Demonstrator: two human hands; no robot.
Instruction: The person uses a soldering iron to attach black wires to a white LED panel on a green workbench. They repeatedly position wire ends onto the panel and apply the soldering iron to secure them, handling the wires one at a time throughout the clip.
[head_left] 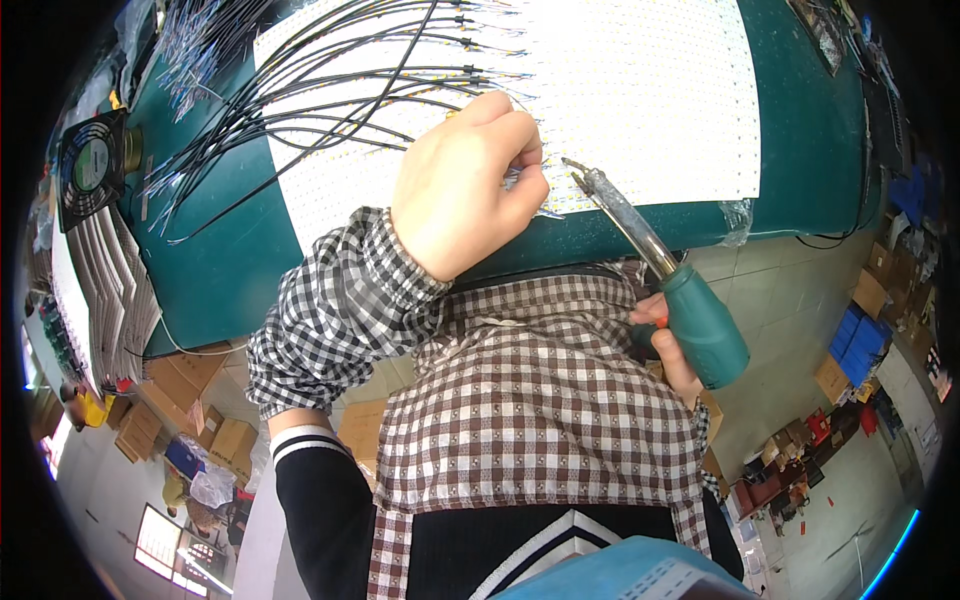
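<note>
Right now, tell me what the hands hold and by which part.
The right hand holds the soldering iron by its green handle. The left hand is curled beside wire ends; what it grips, if anything, cannot be told.

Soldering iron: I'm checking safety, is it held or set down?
Held: the right hand has its green handle off the table; whether the tip touches the white sheet, cannot tell.

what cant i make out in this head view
All in the head view:
- What the left hand pinches: its own curled fingers hide it.
- Most of the right hand: hidden behind the green handle of the soldering iron.
- The far edge of the white sheet: cut off by the picture's top edge.
- Detail of the tiny marks on that sheet: too small.
</note>
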